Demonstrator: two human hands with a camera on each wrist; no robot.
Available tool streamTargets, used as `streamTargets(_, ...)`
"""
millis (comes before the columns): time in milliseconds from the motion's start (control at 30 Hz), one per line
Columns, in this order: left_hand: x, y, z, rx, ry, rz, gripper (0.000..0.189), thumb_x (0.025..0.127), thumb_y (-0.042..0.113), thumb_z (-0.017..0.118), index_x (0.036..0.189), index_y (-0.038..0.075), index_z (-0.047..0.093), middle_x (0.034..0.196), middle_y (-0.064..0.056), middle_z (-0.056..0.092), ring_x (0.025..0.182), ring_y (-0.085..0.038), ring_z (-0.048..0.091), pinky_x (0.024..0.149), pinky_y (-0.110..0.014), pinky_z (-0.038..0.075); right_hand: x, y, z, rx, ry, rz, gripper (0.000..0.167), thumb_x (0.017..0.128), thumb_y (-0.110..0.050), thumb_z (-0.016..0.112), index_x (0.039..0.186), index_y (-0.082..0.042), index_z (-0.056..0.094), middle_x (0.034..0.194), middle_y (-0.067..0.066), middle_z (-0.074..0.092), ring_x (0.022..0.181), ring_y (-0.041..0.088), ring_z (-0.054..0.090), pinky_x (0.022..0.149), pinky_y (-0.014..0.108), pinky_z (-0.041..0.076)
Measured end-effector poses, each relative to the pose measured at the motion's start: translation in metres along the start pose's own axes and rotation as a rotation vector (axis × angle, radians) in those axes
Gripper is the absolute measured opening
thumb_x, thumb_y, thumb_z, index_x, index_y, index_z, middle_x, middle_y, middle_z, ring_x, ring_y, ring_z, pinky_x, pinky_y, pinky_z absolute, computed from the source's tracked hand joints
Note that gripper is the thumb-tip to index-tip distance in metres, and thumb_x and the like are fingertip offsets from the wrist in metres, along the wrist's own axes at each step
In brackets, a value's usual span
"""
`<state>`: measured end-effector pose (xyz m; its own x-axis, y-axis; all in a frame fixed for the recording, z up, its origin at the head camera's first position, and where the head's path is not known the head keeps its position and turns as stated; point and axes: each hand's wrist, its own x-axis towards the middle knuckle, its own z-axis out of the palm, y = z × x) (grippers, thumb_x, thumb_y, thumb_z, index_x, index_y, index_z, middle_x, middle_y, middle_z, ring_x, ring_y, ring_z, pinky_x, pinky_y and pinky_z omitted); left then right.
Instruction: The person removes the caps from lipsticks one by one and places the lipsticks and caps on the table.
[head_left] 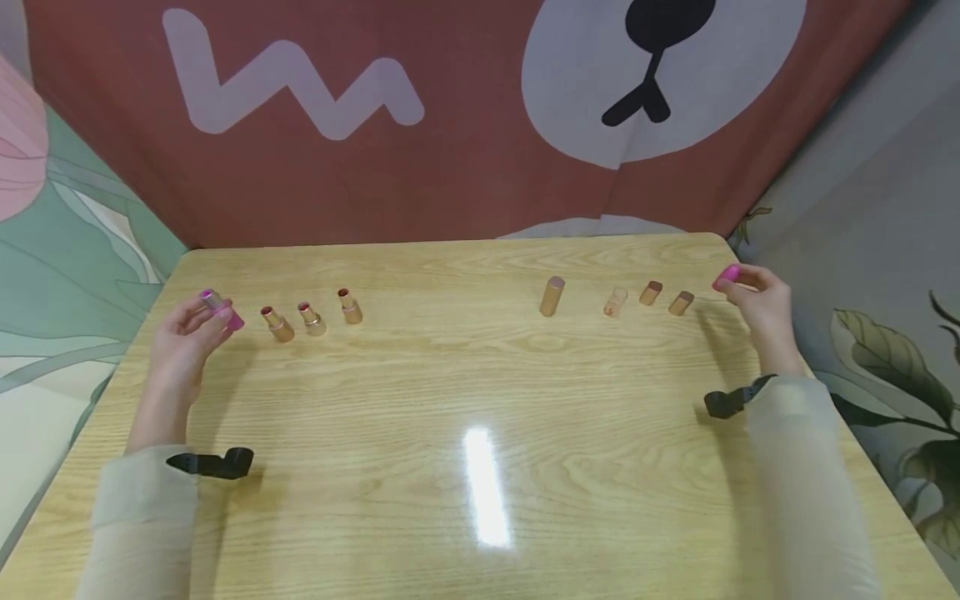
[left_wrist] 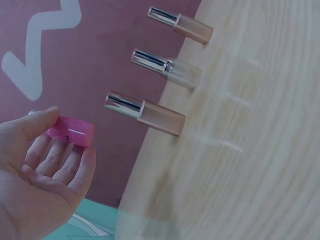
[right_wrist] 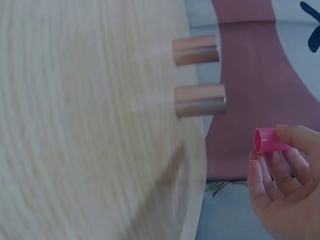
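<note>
At the table's left side my left hand (head_left: 182, 343) pinches a pink lipstick (head_left: 225, 312) between thumb and fingers, its silver tube showing at the upper end. In the left wrist view the pink base (left_wrist: 75, 131) is raised above the tabletop. Beside it stand three uncapped lipsticks: a gold-based one (head_left: 278, 325), a clear-based one (head_left: 312, 320) and another gold-based one (head_left: 350, 307). Over at the right edge, my right hand (head_left: 771, 312) holds a pink cap (head_left: 725, 277) between thumb and fingertips, its hollow end facing left in the right wrist view.
Left of the right hand stand two short rose-gold caps (head_left: 681, 303), a clear cap (head_left: 616, 302) and a taller rose-gold tube (head_left: 552, 297). They stand on a wooden table (head_left: 375, 433), with a red-brown patterned cloth (head_left: 465, 183) behind its far edge.
</note>
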<state>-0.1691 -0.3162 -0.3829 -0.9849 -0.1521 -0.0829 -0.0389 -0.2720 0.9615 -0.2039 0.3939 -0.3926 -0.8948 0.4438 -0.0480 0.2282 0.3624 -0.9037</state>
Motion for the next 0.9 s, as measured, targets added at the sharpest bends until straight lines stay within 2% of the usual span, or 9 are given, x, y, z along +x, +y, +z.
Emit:
streamTargets(167, 0.002, -0.006, -0.006, -0.016, -0.016, -0.003, 0.023, 0.09, 0.0, 0.061, 0.106, 0.016, 0.059, 0.092, 0.01, 0.071, 0.083, 0.001, 0.067, 0.072, -0.012, 0.055, 0.001, 0.007, -0.004, -0.133, -0.027, -0.031, 0.018, 0.091, -0.026, 0.063, 0.106, -0.02, 0.057, 0.079, -0.033, 0.05, 0.082, -0.01, 0.046, 0.069, 0.007, 0.041)
streamTargets(333, 0.004, -0.012, -0.011, -0.023, -0.033, -0.017, 0.022, 0.09, -0.001, 0.061, 0.102, 0.017, 0.061, 0.091, 0.01, 0.072, 0.084, 0.002, 0.067, 0.072, -0.012, 0.055, 0.005, 0.016, -0.009, -0.198, -0.101, -0.049, 0.017, 0.092, -0.024, 0.062, 0.106, -0.017, 0.056, 0.075, -0.035, 0.049, 0.077, -0.013, 0.047, 0.068, 0.007, 0.041)
streamTargets(467, 0.006, -0.016, -0.012, -0.003, -0.043, -0.032, 0.022, 0.09, -0.001, 0.06, 0.103, 0.017, 0.06, 0.09, 0.012, 0.071, 0.084, 0.003, 0.066, 0.071, -0.011, 0.055, 0.008, 0.024, -0.012, -0.249, -0.153, -0.031, 0.027, 0.09, -0.029, 0.065, 0.11, -0.014, 0.055, 0.078, -0.034, 0.049, 0.077, -0.011, 0.048, 0.069, 0.011, 0.044)
streamTargets(567, 0.007, -0.019, -0.013, -0.001, -0.052, -0.049, 0.023, 0.091, -0.001, 0.06, 0.106, 0.016, 0.056, 0.09, 0.012, 0.071, 0.083, 0.003, 0.066, 0.071, -0.011, 0.055, 0.009, 0.029, -0.014, -0.245, -0.186, -0.029, 0.033, 0.09, -0.033, 0.066, 0.111, -0.011, 0.055, 0.079, -0.032, 0.051, 0.078, -0.009, 0.05, 0.069, 0.012, 0.044)
streamTargets(800, 0.009, -0.022, -0.014, 0.07, -0.083, -0.085, 0.025, 0.091, 0.003, 0.061, 0.11, 0.016, 0.051, 0.089, 0.015, 0.071, 0.081, 0.004, 0.066, 0.071, -0.01, 0.054, 0.01, 0.036, -0.015, -0.196, -0.213, 0.002, 0.018, 0.088, -0.03, 0.068, 0.102, -0.024, 0.057, 0.081, -0.029, 0.056, 0.077, -0.009, 0.053, 0.066, 0.01, 0.045)
streamTargets(900, 0.009, -0.022, -0.014, 0.087, -0.094, -0.09, 0.026, 0.091, 0.003, 0.062, 0.11, 0.015, 0.05, 0.089, 0.015, 0.07, 0.082, 0.004, 0.066, 0.072, -0.011, 0.054, 0.01, 0.036, -0.014, -0.186, -0.228, 0.008, 0.02, 0.09, -0.026, 0.066, 0.106, -0.019, 0.056, 0.079, -0.029, 0.056, 0.076, -0.01, 0.053, 0.066, 0.009, 0.047)
